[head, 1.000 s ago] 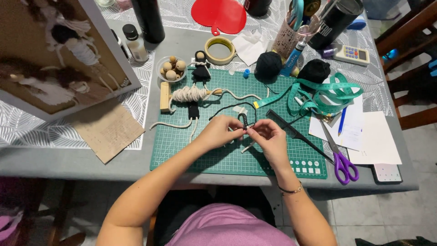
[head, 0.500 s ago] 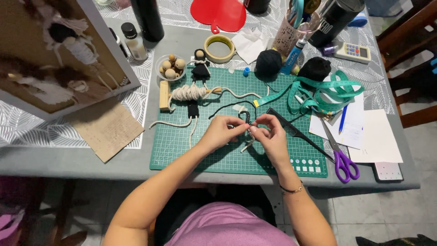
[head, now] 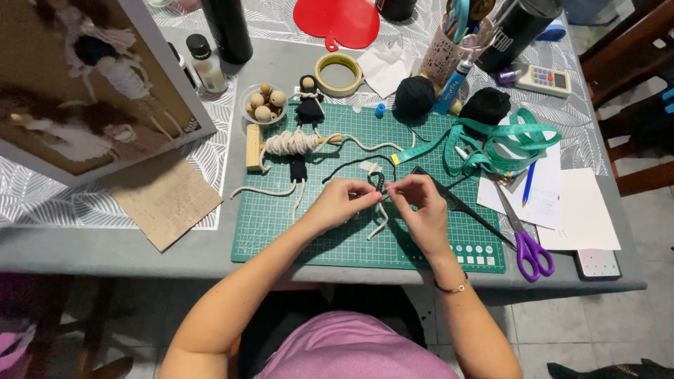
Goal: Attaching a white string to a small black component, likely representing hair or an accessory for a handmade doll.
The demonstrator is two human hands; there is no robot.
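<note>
I see a small cord figure (head: 379, 184) wrapped in black thread, held just above the middle of the green cutting mat (head: 281, 231). My left hand (head: 340, 205) pinches it from the left, my right hand (head: 421, 207) from the right, fingers closed on it. Purple-handled scissors (head: 523, 235) lie to the right on the worktop (head: 105, 245).

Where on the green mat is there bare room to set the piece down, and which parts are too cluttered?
Bare mat lies at the near left corner, between the left hand and the brown paper. The near strip below the right hand, toward the purple scissors, is also free. The far edge is crowded: cord spool, bead bowl, black yarn balls, green measuring tape.
</note>
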